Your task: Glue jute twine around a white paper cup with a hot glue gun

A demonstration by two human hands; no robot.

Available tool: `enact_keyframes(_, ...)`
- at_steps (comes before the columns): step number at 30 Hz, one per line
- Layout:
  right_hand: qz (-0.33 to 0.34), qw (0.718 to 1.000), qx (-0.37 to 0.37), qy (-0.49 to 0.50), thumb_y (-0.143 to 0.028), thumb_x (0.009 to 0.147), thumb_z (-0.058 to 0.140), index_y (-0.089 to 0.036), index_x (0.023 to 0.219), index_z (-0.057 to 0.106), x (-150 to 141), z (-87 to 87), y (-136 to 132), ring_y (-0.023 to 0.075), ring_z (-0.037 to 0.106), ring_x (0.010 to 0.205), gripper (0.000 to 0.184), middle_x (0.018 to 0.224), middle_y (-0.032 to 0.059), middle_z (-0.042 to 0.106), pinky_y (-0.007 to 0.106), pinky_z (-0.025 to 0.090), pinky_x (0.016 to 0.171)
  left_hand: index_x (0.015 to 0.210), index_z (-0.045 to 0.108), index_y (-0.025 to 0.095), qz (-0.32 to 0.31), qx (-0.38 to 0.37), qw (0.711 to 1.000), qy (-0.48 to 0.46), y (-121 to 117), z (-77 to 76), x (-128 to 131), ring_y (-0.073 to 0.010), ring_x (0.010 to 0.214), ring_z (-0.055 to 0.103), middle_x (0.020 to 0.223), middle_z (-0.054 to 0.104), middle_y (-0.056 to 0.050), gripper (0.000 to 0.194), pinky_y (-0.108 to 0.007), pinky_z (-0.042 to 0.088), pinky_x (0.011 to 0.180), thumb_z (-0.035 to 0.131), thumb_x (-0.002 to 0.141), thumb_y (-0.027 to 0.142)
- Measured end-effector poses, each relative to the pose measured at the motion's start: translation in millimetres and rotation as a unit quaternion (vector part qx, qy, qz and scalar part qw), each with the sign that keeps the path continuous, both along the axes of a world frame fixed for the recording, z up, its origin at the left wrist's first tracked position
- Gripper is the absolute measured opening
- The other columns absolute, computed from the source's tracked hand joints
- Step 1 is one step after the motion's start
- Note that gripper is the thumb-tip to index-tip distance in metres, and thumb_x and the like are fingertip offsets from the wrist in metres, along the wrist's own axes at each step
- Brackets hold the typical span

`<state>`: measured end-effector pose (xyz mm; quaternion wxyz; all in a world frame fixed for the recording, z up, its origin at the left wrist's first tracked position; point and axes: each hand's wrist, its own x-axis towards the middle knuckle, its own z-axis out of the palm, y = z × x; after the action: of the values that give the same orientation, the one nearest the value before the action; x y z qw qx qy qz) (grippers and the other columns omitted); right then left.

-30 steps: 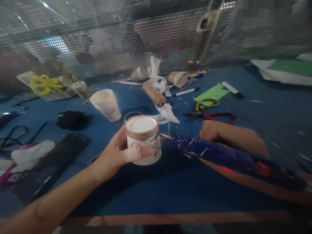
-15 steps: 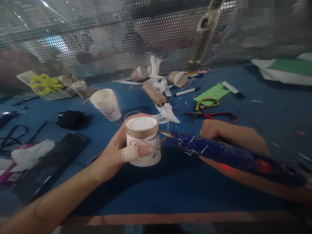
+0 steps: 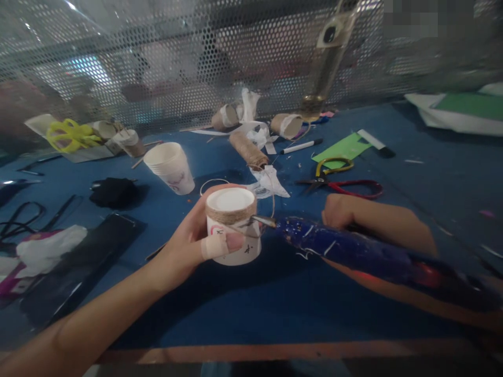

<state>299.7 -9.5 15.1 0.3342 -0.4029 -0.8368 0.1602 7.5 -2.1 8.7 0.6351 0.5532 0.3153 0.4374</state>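
Note:
My left hand [image 3: 196,238], its thumb wrapped in a bandage, is closed around a white paper cup [image 3: 231,251] with dark and pink marks. Brown twine [image 3: 231,215] circles the cup just below its top, and a loose strand crosses its side. My right hand [image 3: 341,214] grips a dark blue hot glue gun [image 3: 338,246] from behind, with a red light glowing on it. The metal nozzle [image 3: 264,221] points left and meets the cup's side at the lower edge of the twine band. Behind the cup lies the twine roll [image 3: 248,149], its strand trailing toward the cup.
Stacked paper cups [image 3: 171,167] stand left of the held cup. Scissors [image 3: 322,180] with yellow and red handles lie to the right, near green paper [image 3: 340,152] and a marker [image 3: 301,146]. A black pouch [image 3: 82,267] lies at left. A perforated metal screen [image 3: 176,68] rises behind.
The cup has shifted slightly right and up in my left hand. The nozzle now sits a little lower along the twine, overlapping the cup's side.

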Motion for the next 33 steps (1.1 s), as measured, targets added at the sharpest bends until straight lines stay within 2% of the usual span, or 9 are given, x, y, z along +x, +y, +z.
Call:
enact_keyframes(3,0.062,0.998,-0.024,-0.011,-0.023,0.092,0.066,-0.028,0.083,0.054,8.4,4.2,1.2,0.0119,0.059,0.066,0.015,0.078,-0.0065,0.062,0.03,0.044,0.059,0.138,0.061,0.026,-0.007,0.003,1.0,-0.002,-0.7,1.9,0.6,-0.0345,0.11,0.075,0.123,0.078,-0.01,0.06,-0.047,0.057,0.095,0.08,0.082,0.03)
enact_keyframes(6,0.087,0.995,-0.042,-0.015,-0.022,0.097,0.06,-0.028,0.086,0.055,15.2,7.7,2.2,0.0122,0.059,0.069,0.013,0.081,-0.0059,0.063,0.03,0.044,0.06,0.139,0.06,0.025,-0.021,0.017,1.0,-0.009,-0.5,2.4,-0.1,-0.0343,0.109,0.075,0.121,0.078,-0.01,0.058,-0.048,0.057,0.096,0.078,0.084,0.031)
enact_keyframes(13,0.034,0.999,-0.021,0.012,-0.023,0.09,0.062,-0.027,0.081,0.053,4.0,7.9,-4.0,0.0131,0.056,0.066,0.014,0.077,-0.0054,0.06,0.032,0.041,0.06,0.143,0.06,0.029,-0.012,0.026,1.0,0.002,0.4,-2.1,-0.2,-0.0298,0.109,0.07,0.123,0.074,-0.006,0.06,-0.044,0.055,0.095,0.077,0.086,0.029)
enact_keyframes(17,0.059,0.997,-0.042,-0.003,-0.026,0.079,0.075,-0.028,0.078,0.051,5.2,12.0,-1.0,0.0141,0.058,0.063,0.024,0.075,-0.0064,0.061,0.031,0.043,0.058,0.144,0.061,0.031,-0.001,0.021,1.0,0.008,-0.1,-1.1,1.5,-0.0283,0.105,0.072,0.117,0.074,-0.004,0.062,-0.042,0.057,0.093,0.079,0.085,0.031)
enact_keyframes(23,0.083,0.996,-0.04,0.001,-0.025,0.089,0.069,-0.028,0.081,0.057,13.4,6.8,5.9,0.0133,0.062,0.065,0.015,0.077,-0.0062,0.065,0.03,0.044,0.057,0.149,0.058,0.028,0.017,-0.005,1.0,0.018,-2.0,5.1,2.6,-0.0332,0.111,0.072,0.124,0.077,-0.009,0.075,-0.044,0.057,0.094,0.082,0.078,0.031)
enact_keyframes(27,0.06,0.998,-0.027,0.01,-0.02,0.086,0.07,-0.028,0.078,0.052,7.9,2.1,2.4,0.0129,0.058,0.06,0.021,0.072,-0.0072,0.061,0.031,0.041,0.055,0.153,0.055,0.027,0.003,-0.013,1.0,0.008,-1.6,6.8,3.0,-0.0366,0.112,0.074,0.124,0.078,-0.011,0.08,-0.048,0.058,0.095,0.081,0.077,0.033)
enact_keyframes(28,0.02,1.0,-0.001,0.016,-0.018,0.086,0.068,-0.028,0.077,0.05,5.1,2.8,0.6,0.0135,0.055,0.06,0.023,0.071,-0.0066,0.058,0.032,0.04,0.056,0.153,0.055,0.027,0.001,-0.016,1.0,0.005,-1.6,6.6,2.9,-0.0367,0.112,0.074,0.124,0.079,-0.011,0.079,-0.048,0.058,0.095,0.081,0.078,0.033)
enact_keyframes(31,-0.002,1.0,0.023,-0.008,-0.019,0.089,0.066,-0.028,0.077,0.049,-4.8,6.9,-3.1,0.0131,0.053,0.058,0.023,0.071,-0.006,0.056,0.031,0.04,0.054,0.151,0.057,0.027,-0.007,-0.023,1.0,-0.005,-2.2,5.1,1.7,-0.0361,0.115,0.074,0.126,0.078,-0.011,0.074,-0.047,0.059,0.096,0.08,0.08,0.032)
enact_keyframes(33,-0.018,0.999,0.041,0.025,-0.018,0.091,0.064,-0.028,0.077,0.05,-10.9,8.9,-3.0,0.0126,0.055,0.057,0.022,0.07,-0.0063,0.059,0.03,0.042,0.053,0.147,0.06,0.027,-0.015,-0.024,1.0,-0.007,-3.1,3.5,0.6,-0.0352,0.117,0.073,0.129,0.077,-0.01,0.068,-0.045,0.059,0.097,0.08,0.082,0.031)
